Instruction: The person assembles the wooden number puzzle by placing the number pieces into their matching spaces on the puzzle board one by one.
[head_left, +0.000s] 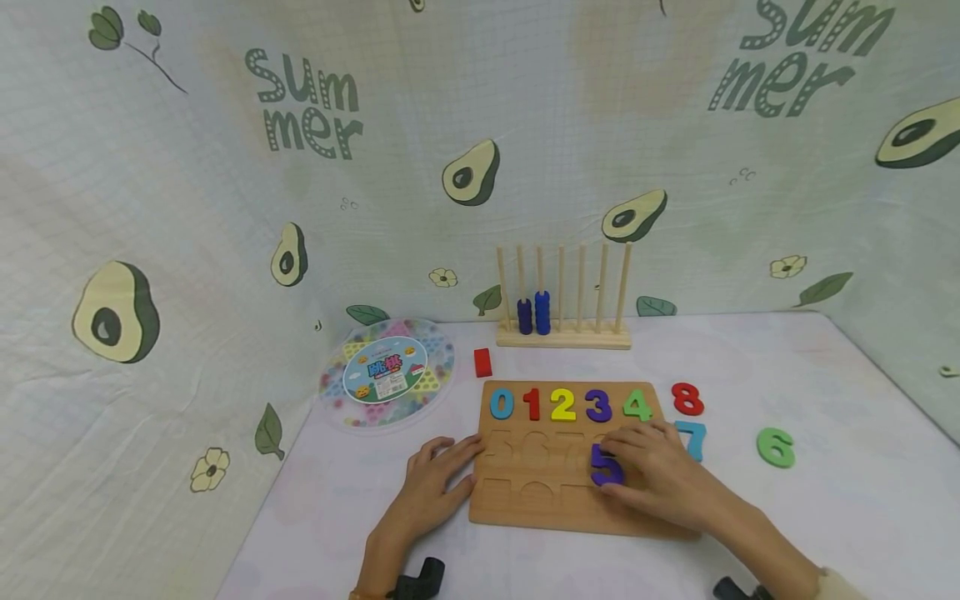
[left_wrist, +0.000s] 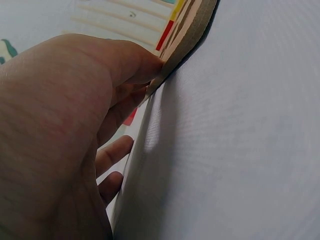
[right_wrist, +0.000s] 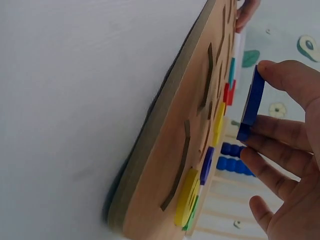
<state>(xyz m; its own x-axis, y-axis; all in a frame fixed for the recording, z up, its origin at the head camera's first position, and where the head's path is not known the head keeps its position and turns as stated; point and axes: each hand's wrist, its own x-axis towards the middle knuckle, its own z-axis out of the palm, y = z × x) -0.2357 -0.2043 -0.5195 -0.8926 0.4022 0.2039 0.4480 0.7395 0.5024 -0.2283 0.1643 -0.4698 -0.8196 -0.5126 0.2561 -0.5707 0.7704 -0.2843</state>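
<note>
Holding purple 5 (head_left: 617,472) in right hand (head_left: 660,475), pinched between thumb and fingertips, clear of wooden board (head_left: 525,515), over its 3 o'clock half. Bracing board's 9 o'clock edge with left hand (head_left: 433,485), thumb and index touching, not wrapped round it. Probably belongs in left-end recess (head_left: 498,445) of middle row, going by counting order, so toward 9 o'clock from piece; cannot read the outlines well. Could misseat 5 by arriving rotated or one slot short, then rock on the rim instead of dropping in. Could lose it by pinching loosely and letting it pivot. Could skate board toward 9 o'clock by pushing sideways against too light a left-hand brace. Could knock yellow piece (right_wrist: 187,197), at board's 3 o'clock end, by trailing fingers low. Could nudge blue 7 (head_left: 697,432), at 2 o'clock, by swinging knuckles outward.
</note>
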